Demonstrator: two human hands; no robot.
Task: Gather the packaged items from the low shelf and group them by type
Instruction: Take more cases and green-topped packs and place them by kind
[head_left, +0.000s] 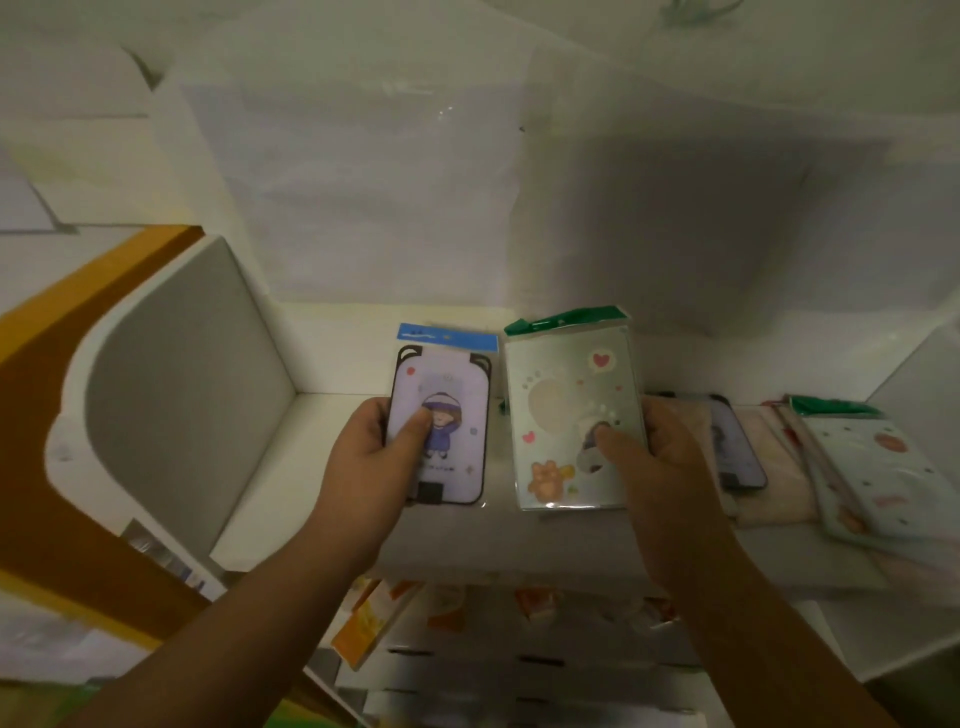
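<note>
Two packaged items were held mid-frame over the shelf (519, 545): a blue-topped packet (441, 415) pinched in the left hand (363, 447), a green-topped packet (566, 410) in the right hand (660, 457). Sorting seemed underway; next, each probably needed laying beside its like among the packets (852, 467) at right.

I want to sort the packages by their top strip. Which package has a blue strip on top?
The package in the left hand: the purple card with a cartoon girl. The package in the right hand and the one far right have green strips.
</note>
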